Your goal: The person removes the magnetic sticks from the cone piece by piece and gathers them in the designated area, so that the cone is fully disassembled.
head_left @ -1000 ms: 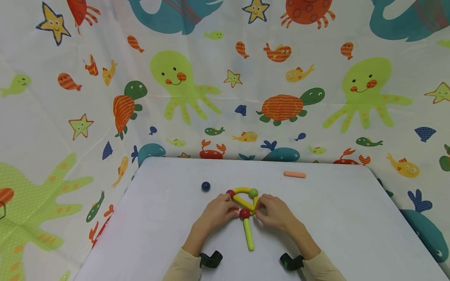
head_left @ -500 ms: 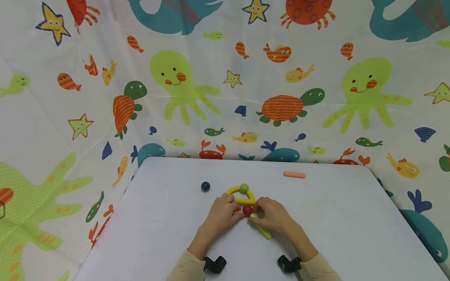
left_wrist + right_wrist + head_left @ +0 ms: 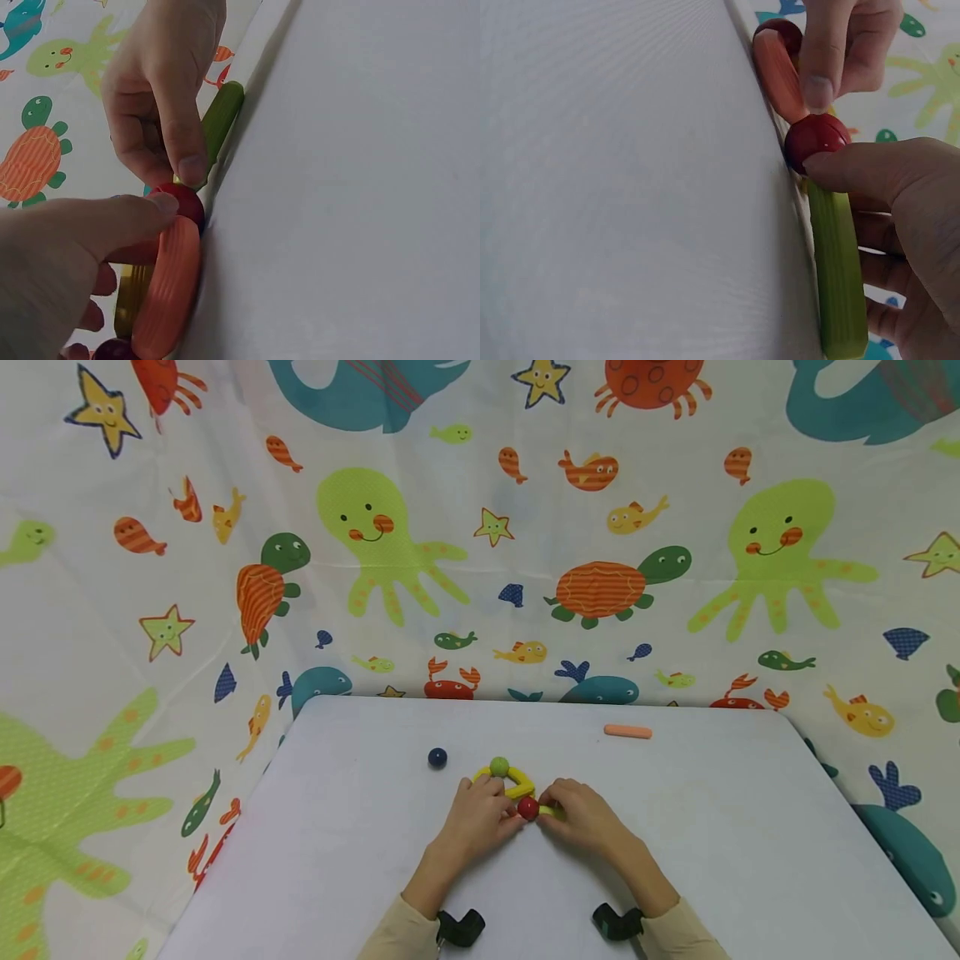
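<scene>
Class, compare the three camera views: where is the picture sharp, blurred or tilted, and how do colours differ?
Head view: evenly lit, sharp, soft shadows, curtain bowed at edges. Left wrist view: the left hand is blurred, table tilted. Right wrist view: the red ball is sharp; the yellow-green stick looks darker green.

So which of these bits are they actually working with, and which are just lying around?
In use:
left hand
right hand
red ball
green stick
yellow loop
green ball

Lying about:
blue ball
orange stick
</scene>
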